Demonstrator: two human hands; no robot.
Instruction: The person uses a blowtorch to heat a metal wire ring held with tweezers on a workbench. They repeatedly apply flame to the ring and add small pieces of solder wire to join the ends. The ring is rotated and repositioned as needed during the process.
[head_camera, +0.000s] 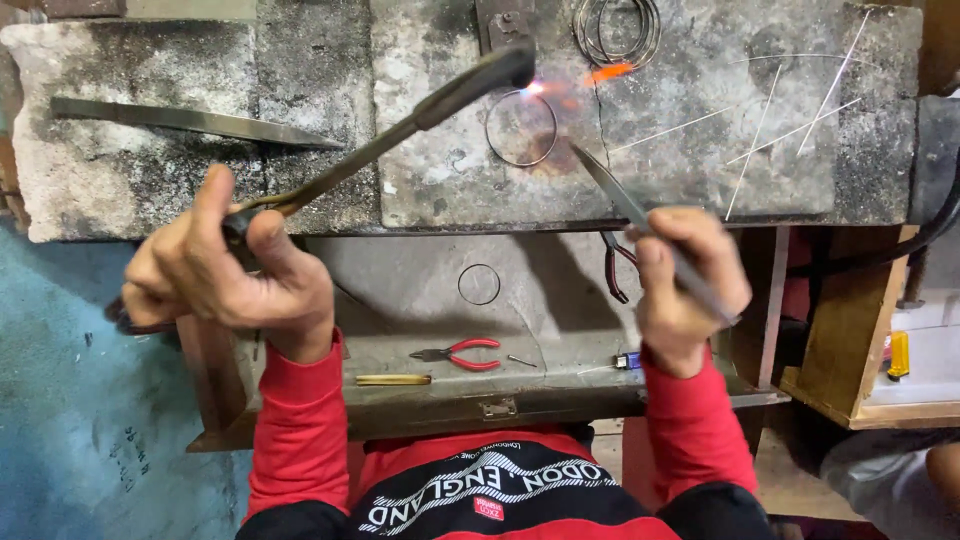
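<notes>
Scorched grey fire bricks (180, 150) form the top of a worn bench (560, 395), with a blue-painted wall or floor patch at the lower left and a wooden frame at the right. On the left brick lies a long flat metal file (190, 120), its axis running left to right with the point toward the right. The left hand (225, 270) is closed in a fist around the grip of a blowtorch (400, 130); its long tube slants up and to the right from the hand, and the dark nozzle points right, throwing a small bluish-orange flame (590, 78). Just below the nozzle a thin wire ring (521, 128) lies flat on the middle brick, and a coil of wire (617, 30) sits near the far edge. The right hand (685, 285) is closed around long metal tweezers (625, 205), which slant up and to the left, their tip resting on the brick just right of the ring. Thin straight wires (790, 110) lie crossed on the right brick. On the lower tray of the bench sit another wire ring (479, 284), red-handled pliers (460, 353) and a short brass rod (393, 380).
</notes>
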